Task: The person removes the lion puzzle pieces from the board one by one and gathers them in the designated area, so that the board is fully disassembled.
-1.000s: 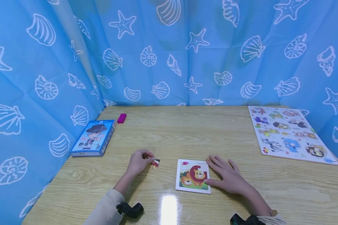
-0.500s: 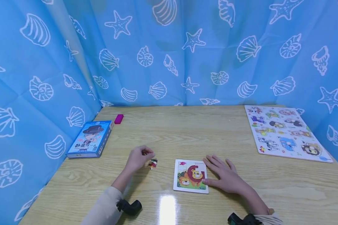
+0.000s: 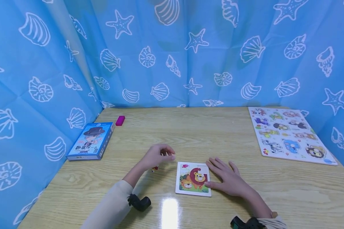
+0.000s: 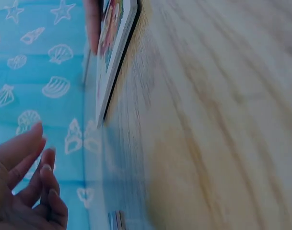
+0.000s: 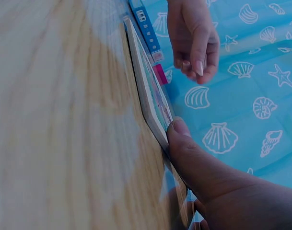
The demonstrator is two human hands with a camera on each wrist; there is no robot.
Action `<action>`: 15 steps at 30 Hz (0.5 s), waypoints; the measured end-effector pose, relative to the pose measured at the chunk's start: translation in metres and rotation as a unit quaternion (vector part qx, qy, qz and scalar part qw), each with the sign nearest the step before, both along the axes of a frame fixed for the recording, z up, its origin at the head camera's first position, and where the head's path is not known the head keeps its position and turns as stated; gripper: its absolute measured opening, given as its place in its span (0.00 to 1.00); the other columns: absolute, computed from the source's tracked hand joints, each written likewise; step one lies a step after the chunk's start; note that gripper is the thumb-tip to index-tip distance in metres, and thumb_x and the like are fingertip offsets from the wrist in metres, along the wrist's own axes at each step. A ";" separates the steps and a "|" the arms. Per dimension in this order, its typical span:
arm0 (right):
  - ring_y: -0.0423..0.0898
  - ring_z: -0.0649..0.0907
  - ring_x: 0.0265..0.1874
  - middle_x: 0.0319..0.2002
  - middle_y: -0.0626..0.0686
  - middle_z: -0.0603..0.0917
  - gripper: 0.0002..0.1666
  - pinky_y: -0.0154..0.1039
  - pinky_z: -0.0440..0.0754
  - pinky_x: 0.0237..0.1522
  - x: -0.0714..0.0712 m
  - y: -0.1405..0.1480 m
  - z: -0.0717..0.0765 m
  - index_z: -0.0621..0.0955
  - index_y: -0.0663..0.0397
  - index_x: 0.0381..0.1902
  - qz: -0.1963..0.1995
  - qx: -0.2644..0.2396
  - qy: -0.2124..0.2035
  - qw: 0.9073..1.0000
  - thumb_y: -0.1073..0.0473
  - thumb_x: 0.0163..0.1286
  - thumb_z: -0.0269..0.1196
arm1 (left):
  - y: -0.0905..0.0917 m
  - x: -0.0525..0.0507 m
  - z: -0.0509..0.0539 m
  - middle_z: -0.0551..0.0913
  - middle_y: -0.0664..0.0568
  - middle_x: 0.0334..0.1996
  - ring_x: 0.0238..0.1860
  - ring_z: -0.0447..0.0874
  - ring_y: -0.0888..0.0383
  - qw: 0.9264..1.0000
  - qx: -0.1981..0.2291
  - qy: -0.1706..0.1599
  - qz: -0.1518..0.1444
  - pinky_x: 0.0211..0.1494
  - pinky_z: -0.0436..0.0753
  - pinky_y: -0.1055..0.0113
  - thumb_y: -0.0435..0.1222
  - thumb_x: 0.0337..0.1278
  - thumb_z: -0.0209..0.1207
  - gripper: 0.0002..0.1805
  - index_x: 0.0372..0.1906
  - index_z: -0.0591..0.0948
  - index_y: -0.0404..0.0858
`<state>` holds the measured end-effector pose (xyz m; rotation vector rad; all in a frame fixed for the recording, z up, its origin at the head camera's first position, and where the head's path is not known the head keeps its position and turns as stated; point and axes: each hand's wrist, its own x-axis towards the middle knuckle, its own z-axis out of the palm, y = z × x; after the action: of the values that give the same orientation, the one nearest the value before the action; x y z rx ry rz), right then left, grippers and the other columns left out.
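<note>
My left hand (image 3: 159,156) is raised over the table, just left of a small lion jigsaw puzzle (image 3: 186,191) in a white-edged tray. Its thumb and fingertips are brought together on what appears to be a puzzle piece (image 3: 173,155), of which only a pale edge shows. Behind the left wrist, loose puzzle pieces (image 3: 154,169) lie on the table, partly hidden. My right hand (image 3: 227,178) lies spread at the tray's right side, with its thumb (image 5: 180,128) resting on the edge. Gaps show at the top and right of the lion picture.
A blue game box (image 3: 90,141) lies at the left, with a small magenta block (image 3: 120,120) behind it. At the right lies a large white animal puzzle board (image 3: 292,135). A blue shell-patterned curtain (image 3: 172,57) hangs around the wooden table (image 3: 183,133).
My left hand has lifted away from the loose pieces and moved right, towards the lion puzzle. The right hand has stayed on the tray's edge. The head view has shifted slightly.
</note>
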<state>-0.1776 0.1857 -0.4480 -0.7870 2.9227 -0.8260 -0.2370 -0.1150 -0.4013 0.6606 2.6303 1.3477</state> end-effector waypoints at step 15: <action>0.60 0.55 0.69 0.69 0.58 0.61 0.46 0.66 0.39 0.60 0.000 0.001 0.002 0.65 0.54 0.69 0.004 0.000 -0.012 1.000 0.33 0.61 0.60 | 0.040 -0.009 -0.009 0.80 0.56 0.38 0.37 0.73 0.59 0.989 -0.065 -0.035 -0.128 0.41 0.73 0.67 0.35 0.48 0.70 0.15 0.43 0.82 0.39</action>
<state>-0.1772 0.1866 -0.4459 -0.7826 2.8970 -0.8288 -0.2463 -0.0747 -0.4104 0.8802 2.4509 1.0972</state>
